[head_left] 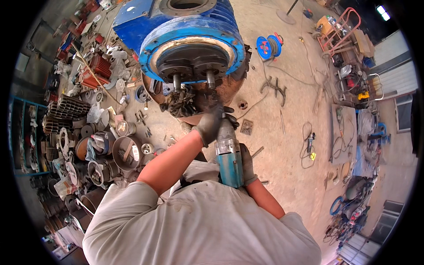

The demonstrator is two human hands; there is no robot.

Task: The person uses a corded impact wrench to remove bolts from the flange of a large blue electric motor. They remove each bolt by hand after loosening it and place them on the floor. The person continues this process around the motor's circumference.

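Note:
A teal power tool (229, 165) with a grey metal nose is held in front of my body, its nose pointing at a large blue machine (152, 39). My left hand (211, 126), in a dark glove, is closed around the tool's front part. Also gloved, my right hand (248, 162) grips the tool's rear at its right side; its fingers are partly hidden. From the machine's round, open end stick out a left steel shaft (176, 82) and a right steel shaft (210, 79). The tool's tip is by the right shaft, where my left hand and dark blur hide any contact.
Dark, shaggy scraps (180, 104) hang below the left shaft. On the floor to the right are a blue cable reel (268, 47), a dark puller-like tool (274, 90) and a corded grinder (311, 142). Metal rings, drums (126, 152) and finned parts crowd the left side.

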